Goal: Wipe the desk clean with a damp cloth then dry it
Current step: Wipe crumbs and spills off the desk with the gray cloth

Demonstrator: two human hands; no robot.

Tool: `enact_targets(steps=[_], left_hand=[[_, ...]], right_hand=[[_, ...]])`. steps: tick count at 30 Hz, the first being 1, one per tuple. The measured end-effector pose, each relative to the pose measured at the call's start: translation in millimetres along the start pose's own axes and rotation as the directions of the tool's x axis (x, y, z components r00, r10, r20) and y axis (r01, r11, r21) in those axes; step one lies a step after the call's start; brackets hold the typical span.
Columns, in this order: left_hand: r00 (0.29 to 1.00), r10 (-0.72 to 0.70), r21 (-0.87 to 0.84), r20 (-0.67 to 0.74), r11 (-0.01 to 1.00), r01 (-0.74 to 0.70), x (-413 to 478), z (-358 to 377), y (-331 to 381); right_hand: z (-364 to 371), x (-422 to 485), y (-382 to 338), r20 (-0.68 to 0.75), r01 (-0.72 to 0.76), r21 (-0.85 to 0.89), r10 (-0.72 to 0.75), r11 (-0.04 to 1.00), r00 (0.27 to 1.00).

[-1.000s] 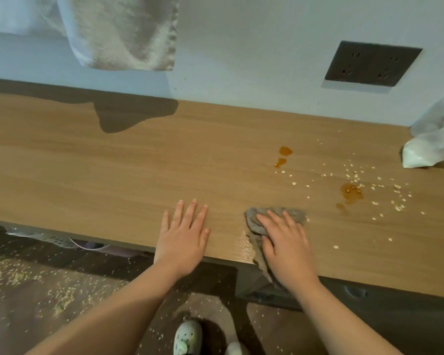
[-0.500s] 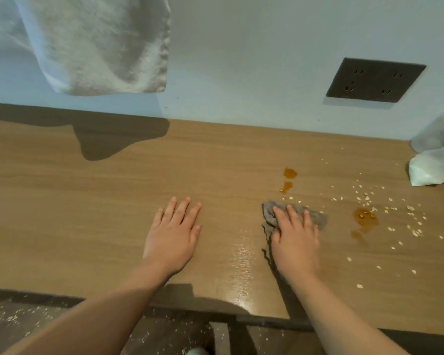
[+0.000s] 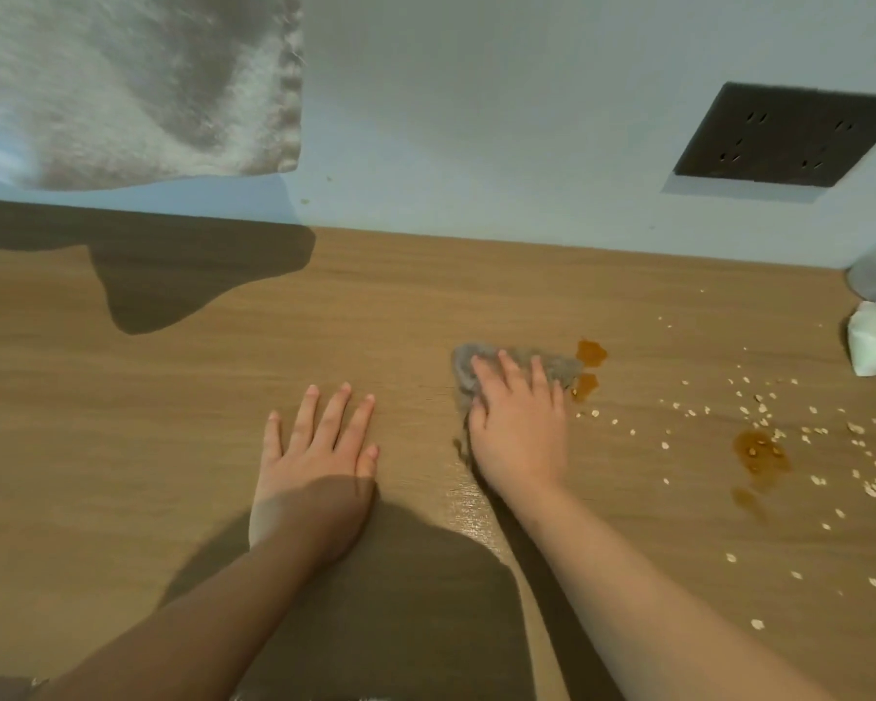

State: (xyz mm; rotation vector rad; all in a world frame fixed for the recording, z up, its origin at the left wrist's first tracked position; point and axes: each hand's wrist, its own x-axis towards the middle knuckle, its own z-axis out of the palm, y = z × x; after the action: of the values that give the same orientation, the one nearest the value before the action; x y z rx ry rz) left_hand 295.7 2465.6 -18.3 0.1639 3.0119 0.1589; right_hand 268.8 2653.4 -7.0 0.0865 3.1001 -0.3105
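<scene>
**Cloth** [image 3: 562, 367]: grey, crumpled, lying on the desk, pressed under the straight fingers of the right hand [image 3: 519, 437]; its edge shows just past the fingertips.

**Desk** [image 3: 426, 306]: light wood-grain top. Two amber blots [image 3: 591, 352] just right of the fingertips, at the cloth's edge. Larger amber puddle [image 3: 759, 450] and scattered flakes [image 3: 759, 412] farther right. Wet sheen [image 3: 469, 503] beside the wrist.

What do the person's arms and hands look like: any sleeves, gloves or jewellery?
The left hand and right hand are bare: no gloves or rings visible. The left forearm and right forearm are uncovered to the frame edge: no sleeve, watch or bracelet.
</scene>
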Motion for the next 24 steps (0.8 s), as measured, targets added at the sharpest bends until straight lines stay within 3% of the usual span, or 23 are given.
enact_targets(steps=[3,6,8,10,12,13,15,18,20,22,24], left_hand=[[1.0,0.006,-0.008,-0.012,1.0,-0.006,-3,-4,2],[0.999,0.018,-0.018,-0.044,1.0,-0.019,-1,1,-1],[0.999,0.019,-0.001,-0.045,1.0,-0.019,-1,1,-2],[0.996,0.036,0.021,-0.076,0.999,-0.034,0,4,-4],[0.994,0.051,0.036,-0.099,0.998,-0.047,0,8,-6],[0.993,0.055,0.035,-0.108,0.998,-0.051,1,8,-5],[0.99,0.06,0.043,-0.126,0.998,-0.055,1,8,-5],[0.991,0.056,0.061,-0.119,0.997,-0.049,1,7,-4],[0.99,0.058,0.059,-0.13,0.997,-0.05,1,8,-5],[0.99,0.06,0.057,-0.13,0.997,-0.052,1,9,-5],[0.989,0.066,0.057,-0.132,0.997,-0.059,0,8,-6]], right_hand=[[13,-56,4,0.025,0.329,-0.077,-0.328,0.941,0.944],[10,-38,21,0.04,0.386,-0.095,-0.384,0.918,0.923],[2,13,18,-0.004,0.276,-0.072,-0.277,0.958,0.961],[-4,69,7,-0.032,0.07,-0.007,-0.07,0.998,0.997],[-1,101,-14,-0.047,-0.118,0.047,0.121,0.992,0.992],[2,106,-30,-0.049,-0.129,0.041,0.131,0.991,0.99],[11,102,-68,-0.044,0.064,0.02,-0.063,0.998,0.997],[17,100,-105,0.036,0.455,0.057,-0.457,0.889,0.889],[15,122,-95,0.089,0.52,0.045,-0.522,0.853,0.848],[11,148,-63,0.04,0.379,0.026,-0.38,0.925,0.924],[5,166,-13,-0.039,0.067,-0.002,-0.067,0.998,0.997]])
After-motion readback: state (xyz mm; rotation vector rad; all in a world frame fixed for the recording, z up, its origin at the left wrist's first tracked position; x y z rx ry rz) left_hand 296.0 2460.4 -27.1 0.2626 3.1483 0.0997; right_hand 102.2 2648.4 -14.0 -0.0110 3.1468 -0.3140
